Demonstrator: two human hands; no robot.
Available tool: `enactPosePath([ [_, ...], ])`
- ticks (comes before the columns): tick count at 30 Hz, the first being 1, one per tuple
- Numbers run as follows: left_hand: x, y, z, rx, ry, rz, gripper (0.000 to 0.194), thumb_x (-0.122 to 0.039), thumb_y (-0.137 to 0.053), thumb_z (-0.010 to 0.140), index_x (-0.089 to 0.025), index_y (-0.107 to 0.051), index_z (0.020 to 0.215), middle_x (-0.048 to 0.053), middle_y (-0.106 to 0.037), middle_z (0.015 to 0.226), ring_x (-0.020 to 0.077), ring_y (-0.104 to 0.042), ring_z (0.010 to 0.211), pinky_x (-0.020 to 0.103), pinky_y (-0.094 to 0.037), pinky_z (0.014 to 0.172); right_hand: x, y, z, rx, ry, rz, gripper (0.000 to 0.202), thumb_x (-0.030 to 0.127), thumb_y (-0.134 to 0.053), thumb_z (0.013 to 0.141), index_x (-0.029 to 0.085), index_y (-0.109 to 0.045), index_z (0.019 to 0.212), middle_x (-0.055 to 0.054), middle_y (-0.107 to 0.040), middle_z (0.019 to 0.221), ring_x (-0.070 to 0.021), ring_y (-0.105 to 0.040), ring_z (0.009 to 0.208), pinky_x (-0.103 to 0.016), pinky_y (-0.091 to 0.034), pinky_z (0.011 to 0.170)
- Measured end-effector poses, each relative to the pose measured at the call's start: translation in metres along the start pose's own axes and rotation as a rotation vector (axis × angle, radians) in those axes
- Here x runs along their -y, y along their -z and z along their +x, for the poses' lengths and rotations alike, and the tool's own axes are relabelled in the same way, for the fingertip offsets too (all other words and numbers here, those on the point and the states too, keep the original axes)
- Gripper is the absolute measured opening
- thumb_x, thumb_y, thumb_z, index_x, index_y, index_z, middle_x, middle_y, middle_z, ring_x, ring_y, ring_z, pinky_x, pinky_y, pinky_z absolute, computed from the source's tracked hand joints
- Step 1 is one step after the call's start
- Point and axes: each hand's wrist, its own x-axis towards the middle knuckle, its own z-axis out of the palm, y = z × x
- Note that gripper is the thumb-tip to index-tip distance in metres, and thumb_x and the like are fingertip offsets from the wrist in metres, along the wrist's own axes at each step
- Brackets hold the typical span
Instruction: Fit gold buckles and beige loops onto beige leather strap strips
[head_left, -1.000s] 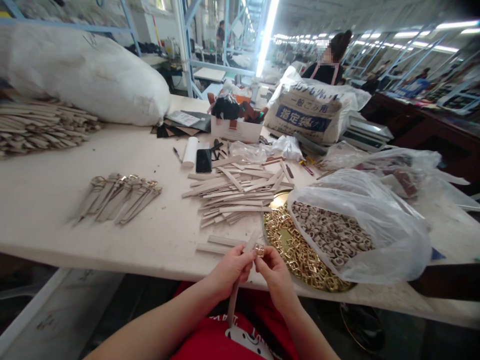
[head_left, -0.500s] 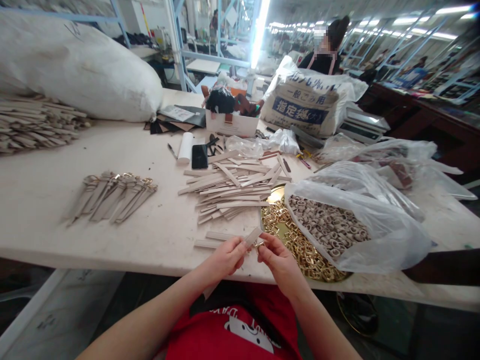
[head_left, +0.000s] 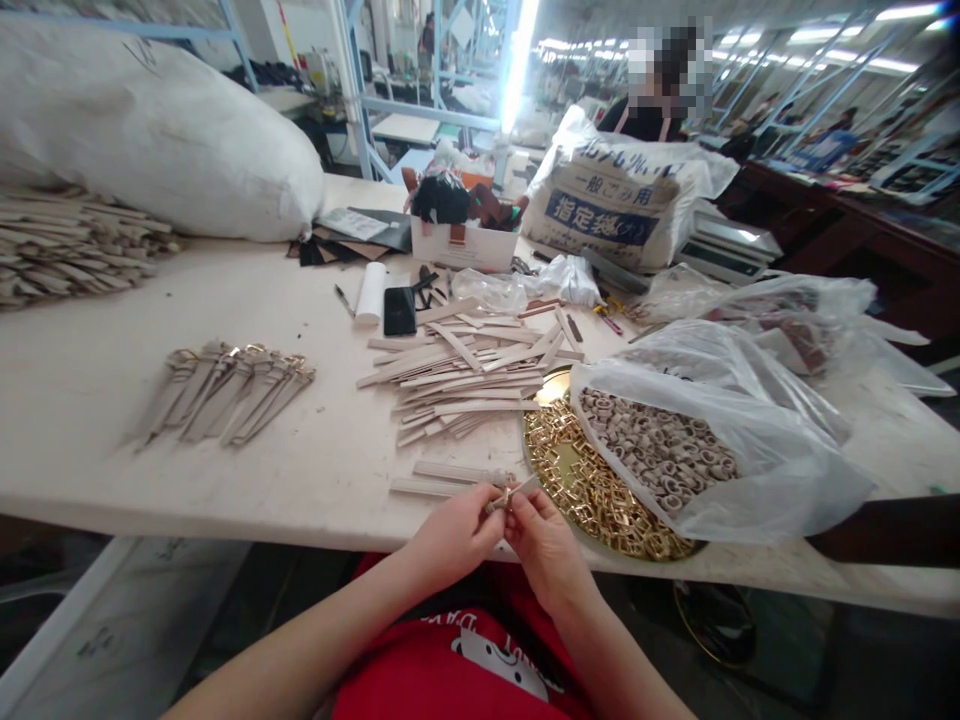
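Note:
At the table's front edge my left hand (head_left: 466,530) is closed on a beige strap (head_left: 529,486), whose end sticks out past my right fingers. A small gold buckle (head_left: 508,495) sits around the strap, between both sets of fingertips. My right hand (head_left: 546,545) pinches at the buckle and strap; the fingers partly hide both. Just beyond my left hand, a few loose beige straps (head_left: 427,488) lie flat. A bigger pile of straps (head_left: 465,380) lies farther back. On the right, a round gold tray (head_left: 556,386) holds many gold buckles (head_left: 600,500).
A clear plastic bag (head_left: 780,490) of small beige loops (head_left: 660,450) lies partly over the tray. Bundled straps with buckles (head_left: 232,390) lie left. Behind are a phone (head_left: 399,311), a white box (head_left: 465,248), a printed sack (head_left: 622,200) and a person (head_left: 649,118).
My hands have come closer together and slightly lower. The strap now passes through the buckle, its end pointing right; before, it stood up above the buckle in my left hand.

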Motion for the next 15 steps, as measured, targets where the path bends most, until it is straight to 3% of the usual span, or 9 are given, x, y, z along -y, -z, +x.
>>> enactPosePath([
  [3, -0.0058, -0.0018, -0.0008, 0.032, 0.077, -0.270, 0.018, -0.031, -0.040, 0.082, -0.016, -0.049, 0.082, -0.002, -0.053, 0.066, 0.0103, -0.047, 0.059, 0.021, -0.036, 0.055, -0.0054, 0.0005, -0.0037, -0.009, 0.216, -0.266, 0.014, 0.030, -0.065, 0.073, 0.018, -0.058, 0.073, 0.003, -0.056, 0.066, -0.0081, -0.049, 0.060, -0.020, -0.043, 0.059],
  [5, -0.0070, -0.0010, -0.0014, 0.080, 0.110, -0.378, 0.022, -0.035, -0.038, 0.082, -0.016, -0.047, 0.078, -0.005, -0.045, 0.055, 0.0077, -0.039, 0.048, 0.019, -0.033, 0.048, -0.0062, 0.0025, -0.0044, -0.024, 0.284, -0.398, 0.018, 0.032, -0.061, 0.076, 0.018, -0.055, 0.067, 0.005, -0.050, 0.060, -0.0083, -0.044, 0.057, -0.021, -0.039, 0.057],
  [7, -0.0065, 0.0001, -0.0019, 0.130, 0.148, -0.460, 0.024, -0.039, -0.038, 0.082, -0.016, -0.045, 0.077, -0.008, -0.039, 0.050, 0.0059, -0.032, 0.041, 0.018, -0.027, 0.041, -0.0054, 0.0043, -0.0035, -0.032, 0.286, -0.435, 0.022, 0.035, -0.057, 0.078, 0.018, -0.052, 0.065, 0.005, -0.047, 0.058, -0.0089, -0.042, 0.056, -0.022, -0.037, 0.057],
  [12, -0.0019, -0.0031, -0.0008, 0.144, 0.228, -0.515, 0.021, -0.037, -0.039, 0.080, -0.018, -0.040, 0.073, -0.009, -0.038, 0.047, 0.0049, -0.028, 0.036, 0.017, -0.021, 0.036, -0.0020, 0.0044, -0.0019, -0.004, 0.103, -0.289, 0.024, 0.041, -0.054, 0.077, 0.019, -0.049, 0.068, 0.004, -0.045, 0.058, -0.0100, -0.040, 0.052, -0.024, -0.036, 0.052],
  [15, 0.0016, -0.0076, 0.0006, 0.098, 0.234, -0.439, 0.017, -0.033, -0.039, 0.079, -0.018, -0.040, 0.070, -0.009, -0.037, 0.046, 0.0054, -0.030, 0.038, 0.018, -0.023, 0.039, -0.0003, 0.0046, -0.0071, -0.038, 0.233, -0.504, 0.021, 0.039, -0.054, 0.076, 0.019, -0.052, 0.068, 0.003, -0.047, 0.060, -0.0117, -0.043, 0.055, -0.025, -0.037, 0.055],
])
